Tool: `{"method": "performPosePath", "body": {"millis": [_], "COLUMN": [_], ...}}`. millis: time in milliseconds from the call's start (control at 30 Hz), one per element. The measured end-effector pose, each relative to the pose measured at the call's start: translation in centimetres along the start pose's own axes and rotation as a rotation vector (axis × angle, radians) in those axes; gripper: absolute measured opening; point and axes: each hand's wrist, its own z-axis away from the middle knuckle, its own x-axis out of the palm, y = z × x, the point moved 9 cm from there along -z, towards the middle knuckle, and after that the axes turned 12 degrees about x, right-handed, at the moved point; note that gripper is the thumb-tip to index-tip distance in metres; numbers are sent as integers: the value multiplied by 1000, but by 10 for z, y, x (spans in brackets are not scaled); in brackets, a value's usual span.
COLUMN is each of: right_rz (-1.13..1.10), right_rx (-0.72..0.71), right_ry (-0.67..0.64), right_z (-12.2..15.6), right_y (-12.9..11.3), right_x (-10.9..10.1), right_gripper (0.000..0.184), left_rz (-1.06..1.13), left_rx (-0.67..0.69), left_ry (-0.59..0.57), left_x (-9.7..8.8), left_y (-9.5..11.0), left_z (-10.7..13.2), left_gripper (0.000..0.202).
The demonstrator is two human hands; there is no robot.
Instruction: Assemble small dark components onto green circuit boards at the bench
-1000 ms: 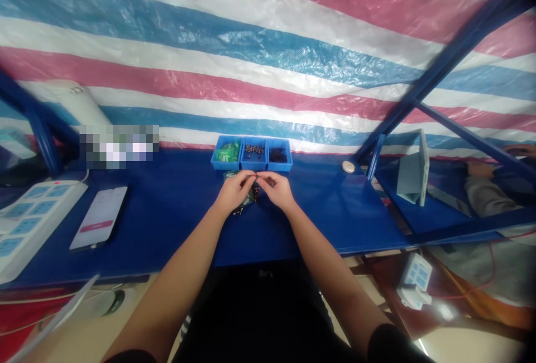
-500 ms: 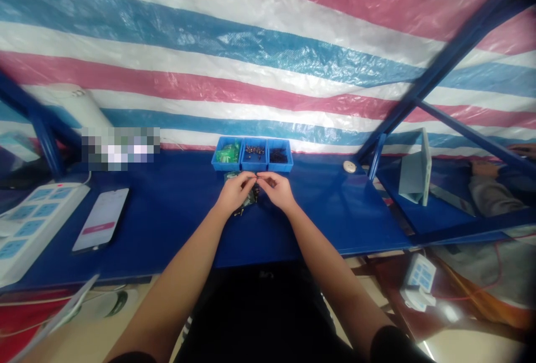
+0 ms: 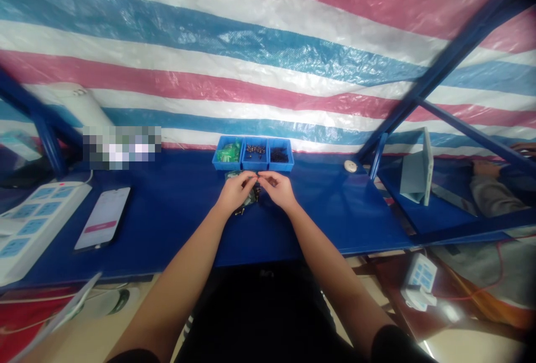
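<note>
In the head view, the left hand and right hand meet at fingertips; I cannot tell whether they grasp anything. The pile of small parts lies between them, nearer the left, its long axis partly hidden.

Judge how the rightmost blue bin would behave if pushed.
The rightmost blue bin would probably slide rather than tip, being low and broad. Its dark pieces look loose and might shift. Pushed left, it would likely nudge the adjacent middle bin.
</note>
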Motion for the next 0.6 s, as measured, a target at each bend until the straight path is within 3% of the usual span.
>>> {"method": "performPosePath", "body": {"millis": [600], "right_rz": [-13], "right_rx": [30], "right_ry": [2], "right_z": [-2], "right_y": [5], "right_x": [-1], "right_gripper": [31], "left_rz": [-16], "left_rx": [-6], "left_ry": [-3], "left_x": [-1], "left_y": [1], "left_z": [0], "left_gripper": [27]}}
